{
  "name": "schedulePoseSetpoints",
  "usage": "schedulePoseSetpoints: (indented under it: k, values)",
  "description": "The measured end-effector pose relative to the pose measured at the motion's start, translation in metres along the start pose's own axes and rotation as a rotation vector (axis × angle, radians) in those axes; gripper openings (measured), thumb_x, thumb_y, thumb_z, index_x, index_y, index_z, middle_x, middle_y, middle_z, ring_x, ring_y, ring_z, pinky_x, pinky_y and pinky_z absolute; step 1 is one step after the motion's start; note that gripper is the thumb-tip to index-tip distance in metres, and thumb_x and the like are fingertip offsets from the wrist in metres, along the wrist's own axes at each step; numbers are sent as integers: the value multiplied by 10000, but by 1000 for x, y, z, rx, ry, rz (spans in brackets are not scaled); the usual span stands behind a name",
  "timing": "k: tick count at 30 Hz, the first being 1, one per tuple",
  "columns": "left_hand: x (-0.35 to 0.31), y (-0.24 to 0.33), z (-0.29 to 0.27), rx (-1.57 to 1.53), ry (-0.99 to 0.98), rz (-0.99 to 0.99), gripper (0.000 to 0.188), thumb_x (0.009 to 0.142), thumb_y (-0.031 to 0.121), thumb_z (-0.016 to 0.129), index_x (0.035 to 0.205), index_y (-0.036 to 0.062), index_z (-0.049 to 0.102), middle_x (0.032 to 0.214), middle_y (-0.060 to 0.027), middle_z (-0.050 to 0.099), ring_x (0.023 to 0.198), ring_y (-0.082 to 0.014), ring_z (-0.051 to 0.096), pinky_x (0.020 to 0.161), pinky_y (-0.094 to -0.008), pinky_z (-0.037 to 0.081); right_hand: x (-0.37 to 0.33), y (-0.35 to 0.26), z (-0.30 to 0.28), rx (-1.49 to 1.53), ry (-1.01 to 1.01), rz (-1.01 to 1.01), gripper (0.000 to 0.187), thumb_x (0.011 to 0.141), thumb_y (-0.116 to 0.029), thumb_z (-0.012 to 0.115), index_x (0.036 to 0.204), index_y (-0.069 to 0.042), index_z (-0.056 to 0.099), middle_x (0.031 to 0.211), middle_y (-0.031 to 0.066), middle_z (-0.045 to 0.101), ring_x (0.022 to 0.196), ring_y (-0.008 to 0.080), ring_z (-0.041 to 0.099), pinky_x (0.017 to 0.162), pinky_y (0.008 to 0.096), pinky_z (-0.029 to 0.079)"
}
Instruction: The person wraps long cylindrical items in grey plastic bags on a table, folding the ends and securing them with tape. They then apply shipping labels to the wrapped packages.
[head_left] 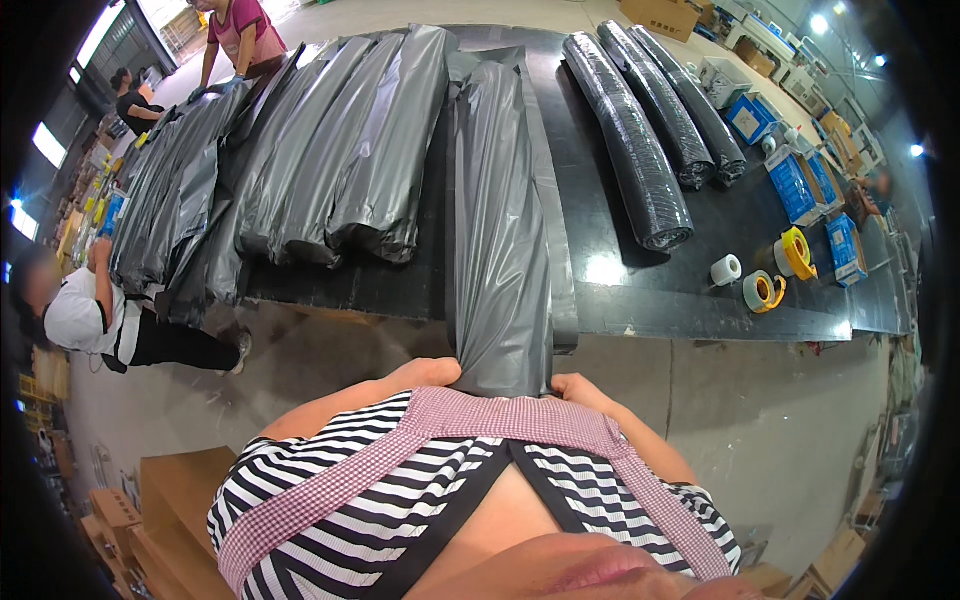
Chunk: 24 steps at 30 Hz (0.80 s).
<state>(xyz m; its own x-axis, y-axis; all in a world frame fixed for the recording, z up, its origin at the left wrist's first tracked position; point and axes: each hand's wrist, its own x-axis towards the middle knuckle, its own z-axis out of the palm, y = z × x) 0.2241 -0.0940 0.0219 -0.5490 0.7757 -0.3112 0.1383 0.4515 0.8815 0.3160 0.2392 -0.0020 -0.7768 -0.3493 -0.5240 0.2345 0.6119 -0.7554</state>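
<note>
A long grey plastic bag (505,220), creased along its length, lies in front of me on the black table. Its near end hangs past the table edge toward my body. My left hand (436,373) is closed on the left edge of that end, and my right hand (580,388) on the right edge. Most of my fingers are hidden behind the bag and my apron. Something long fills the bag, but what it is does not show. Another flat grey sheet (562,250) lies under it along the right side.
Several filled grey bags (385,150) lie side by side on the left. On the right of the table (610,300) are three wrapped black rolls (635,150), tape rolls (795,255) and blue boxes (795,185). Co-workers stand at the left (85,310) and far left (245,40). A cardboard box (185,500) stands lower left.
</note>
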Motion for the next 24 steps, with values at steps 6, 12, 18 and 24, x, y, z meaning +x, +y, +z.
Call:
schedulePoseSetpoints:
  k: [6, 12, 18, 24]
  values:
    - [13, -3, -1, -9, 17, 70, 202, 832, 39, 621, 801, 13, 423, 714, -140, 368, 668, -216, 395, 646, -359, 398, 1, -17, 20, 413, 143, -28, 279, 944, -124, 659, 1144, 70, 635, 1034, 83, 711, 927, 144, 628, 857, 296, 511]
    - [95, 40, -68, 234, 683, 412, 83, 793, 18, 525, 859, -9, 483, 772, -269, 494, 750, -474, 531, 659, -476, 455, 77, -42, -45, 234, 702, -87, 210, 937, -174, 570, 846, 11, 610, 717, 69, 642, 653, 159, 555, 593, 357, 463]
    - [74, 19, -73, 249, 734, 297, 132, 812, 43, 557, 812, 9, 429, 716, -222, 488, 683, -447, 510, 599, -467, 422, 81, -16, -64, 388, 528, -33, 160, 951, -118, 549, 872, 5, 614, 756, 32, 642, 668, 120, 594, 601, 295, 504]
    - [82, -24, -17, 120, 1030, 225, 377, 771, 125, 750, 1055, 20, 525, 807, -145, 562, 766, -323, 591, 724, -400, 495, 78, -21, -30, 433, 467, 63, 129, 942, -108, 622, 873, 1, 608, 754, 35, 639, 642, 128, 628, 585, 278, 514]
